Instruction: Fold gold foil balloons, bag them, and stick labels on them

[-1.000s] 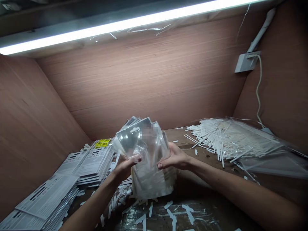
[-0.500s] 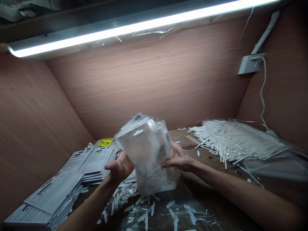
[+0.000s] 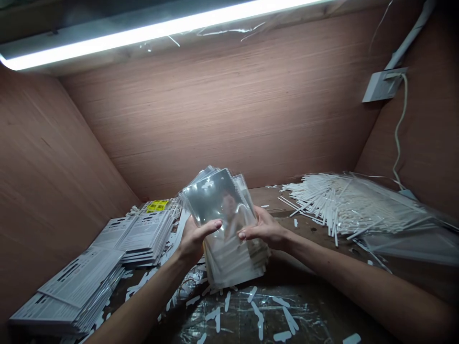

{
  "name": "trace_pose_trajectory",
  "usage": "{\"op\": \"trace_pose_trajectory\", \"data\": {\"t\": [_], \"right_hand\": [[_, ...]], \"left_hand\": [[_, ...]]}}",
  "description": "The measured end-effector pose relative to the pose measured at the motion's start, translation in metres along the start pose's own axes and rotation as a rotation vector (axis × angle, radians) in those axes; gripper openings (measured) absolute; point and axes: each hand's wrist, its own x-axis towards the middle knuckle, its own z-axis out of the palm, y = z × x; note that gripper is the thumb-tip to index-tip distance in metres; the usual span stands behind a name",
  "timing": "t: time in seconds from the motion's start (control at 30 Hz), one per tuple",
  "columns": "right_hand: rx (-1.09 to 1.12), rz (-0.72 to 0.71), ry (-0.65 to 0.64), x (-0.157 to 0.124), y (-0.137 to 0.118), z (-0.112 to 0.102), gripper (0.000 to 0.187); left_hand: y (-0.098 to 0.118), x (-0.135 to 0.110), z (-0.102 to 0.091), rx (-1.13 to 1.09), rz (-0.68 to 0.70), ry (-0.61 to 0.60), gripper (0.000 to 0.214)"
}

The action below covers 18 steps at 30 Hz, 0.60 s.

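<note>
Both hands hold a thick stack of clear plastic packets (image 3: 224,224) with a silvery, mirror-like face turned up. My left hand (image 3: 195,239) grips the stack's left edge, its thumb lying across the front. My right hand (image 3: 263,227) grips the right edge, its fingers pointing in toward the middle. The stack is tilted, with its lower end hanging over the tabletop. What the packets contain cannot be made out through the glare.
Stacks of printed white-and-grey cards (image 3: 139,236) lie at the left, and a clear bag of white plastic sticks (image 3: 344,205) lies at the right. White scraps litter the dark plastic sheet (image 3: 247,317) in front. Wood-panelled walls (image 3: 201,119) enclose the wooden tabletop (image 3: 272,198).
The stack has turned over, so its silvery face shows instead of the frosted side with the hang hole. It has also dropped a little, and my left thumb now lies across its front.
</note>
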Motion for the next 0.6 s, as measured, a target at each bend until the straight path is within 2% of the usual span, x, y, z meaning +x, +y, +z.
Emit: {"op": "trace_pose_trajectory", "data": {"t": [0.13, 0.23, 0.33, 0.4, 0.53, 0.6], "right_hand": [[-0.040, -0.014, -0.050, 0.000, -0.008, 0.003, 0.077], [-0.158, -0.127, -0.076, -0.001, -0.014, 0.001, 0.080], [-0.357, -0.225, -0.051, 0.000, -0.020, -0.005, 0.066], [-0.428, -0.224, -0.073, 0.001, -0.022, -0.009, 0.058], [-0.528, -0.174, -0.177, 0.006, -0.022, -0.018, 0.060], [-0.592, -0.150, -0.216, 0.008, -0.019, -0.024, 0.064]], "left_hand": [[0.001, 0.003, 0.000, 0.131, 0.069, -0.018, 0.026], [0.008, -0.001, -0.002, 0.209, 0.097, 0.012, 0.031], [0.020, -0.010, -0.004, 0.403, 0.228, 0.052, 0.041], [0.024, -0.014, -0.006, 0.493, 0.275, 0.038, 0.043], [0.018, -0.015, -0.009, 0.396, 0.144, -0.087, 0.039], [0.010, -0.013, -0.012, 0.408, 0.169, -0.085, 0.039]]}}
